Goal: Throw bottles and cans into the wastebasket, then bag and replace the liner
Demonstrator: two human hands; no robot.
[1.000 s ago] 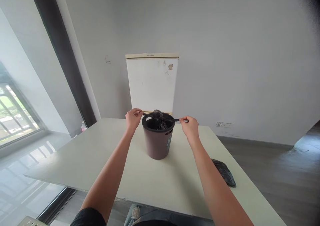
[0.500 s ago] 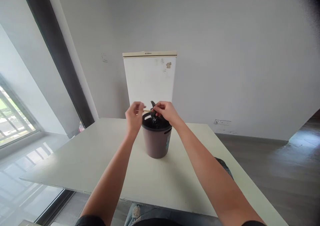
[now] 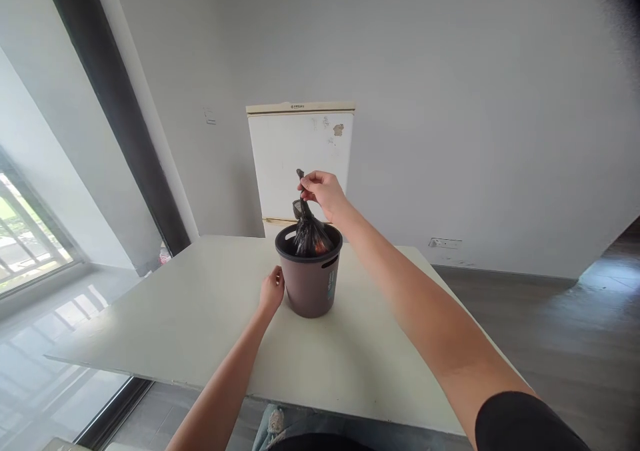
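Note:
A brownish-purple trash bin (image 3: 306,288) with a black rim stands upright on the table. My right hand (image 3: 323,191) pinches the twisted neck of a black plastic garbage bag (image 3: 310,231) above the rim. The bag is tied up, and its bulging top pokes out of the bin while its lower part is hidden inside. Something orange-red shows through the thin plastic. Low on the bin's left side, my left hand (image 3: 273,291) presses against the wall with bent fingers, partly hidden behind it.
The bin stands on a pale table (image 3: 215,304). Behind the table is a white fridge (image 3: 300,151) against a grey wall. A window (image 3: 30,231) lies to the left, and a wall socket (image 3: 445,243) is low on the right.
My right hand has risen, drawing the bag's neck and top up out of the bin. My left hand has dropped from above the rim to the bin's left side.

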